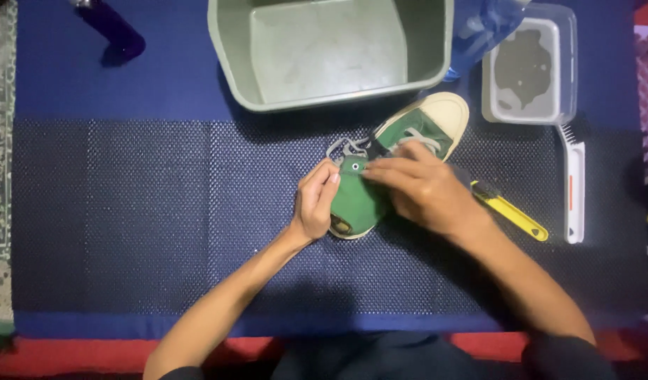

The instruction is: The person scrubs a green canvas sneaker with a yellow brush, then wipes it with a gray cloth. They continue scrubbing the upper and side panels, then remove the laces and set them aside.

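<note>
Right hand covers the middle of the green shoe; what its fingers pinch is hidden, probably the grey lace, can't tell. Left hand curled, grip closed on the shoe's ankle edge, thumb by the eyelet. Shoe lies toe-up on the dotted mat, just below the grey tub, which the frame cuts off. Yellow brush partly under the right wrist.

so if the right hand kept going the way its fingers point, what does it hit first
The right hand points left across the green shoe, so it would probably meet the left hand's fingertips first; they pinch the shoe's upper just ahead. Depth is hard to judge from above.
</note>
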